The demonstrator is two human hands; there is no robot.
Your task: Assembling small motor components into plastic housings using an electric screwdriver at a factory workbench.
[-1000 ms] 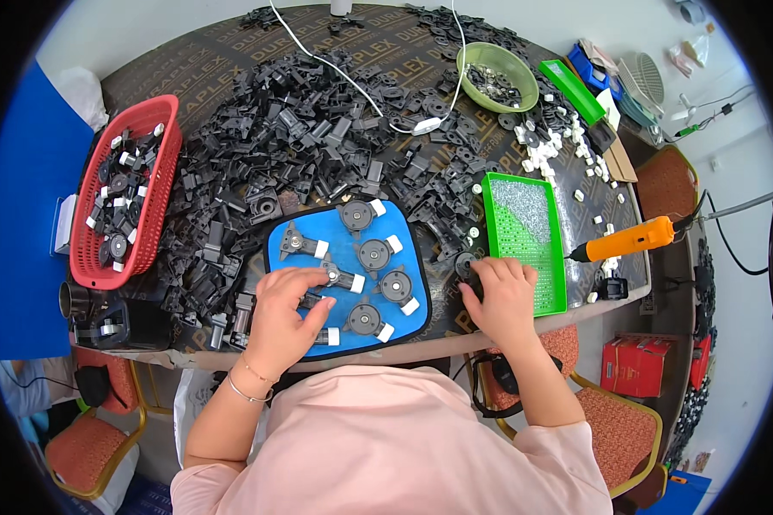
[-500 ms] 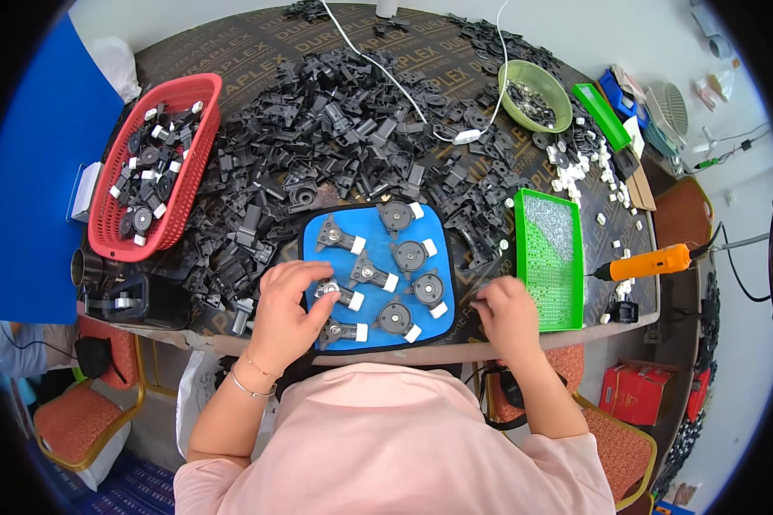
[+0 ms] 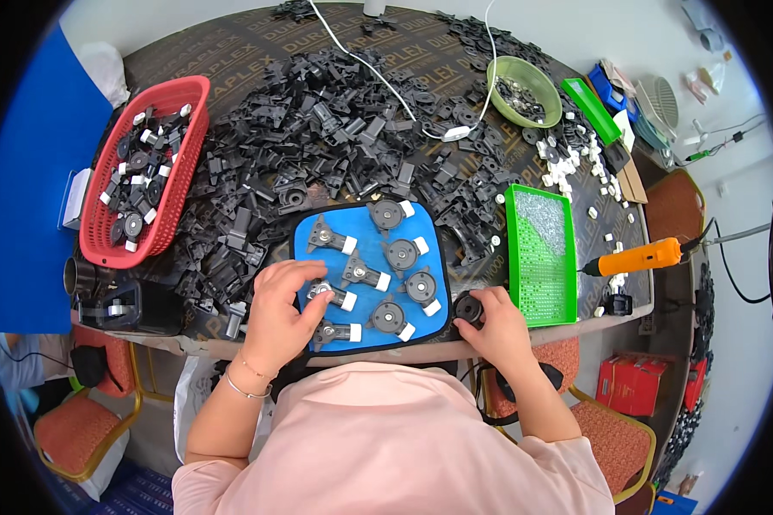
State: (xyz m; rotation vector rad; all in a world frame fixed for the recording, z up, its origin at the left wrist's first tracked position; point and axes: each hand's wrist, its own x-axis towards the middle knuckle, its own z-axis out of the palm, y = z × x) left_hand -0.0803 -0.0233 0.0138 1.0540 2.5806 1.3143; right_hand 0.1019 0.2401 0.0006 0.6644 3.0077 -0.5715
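On a blue mat [image 3: 318, 230] with a black border lie several black plastic fittings with white end pieces. Some, such as one fitting [image 3: 387, 317], carry a round black disc; others, such as one fitting [image 3: 364, 272], show a bare metal centre. My left hand [image 3: 279, 302] is at the mat's left edge, thumb and fingers closed about the round end of a black fitting [image 3: 342, 297], partly hidden by them. Just off the mat's right edge, my right hand [image 3: 500, 326] grips a round black disc [image 3: 467, 308] between thumb and fingers, low over the table.
A green tray [image 3: 544, 292] of small metal pieces stands beside my right hand, with an orange electric screwdriver [image 3: 636, 257] beyond it. Black parts [image 3: 318, 129] are heaped behind the mat. A red basket [image 3: 193, 129] is at left, a green bowl [image 3: 551, 81] at back right.
My right hand has shifted slightly left and opened around a round black disc, which now shows between its fingers. My left hand stays at the same fitting. The whole view has shifted slightly.
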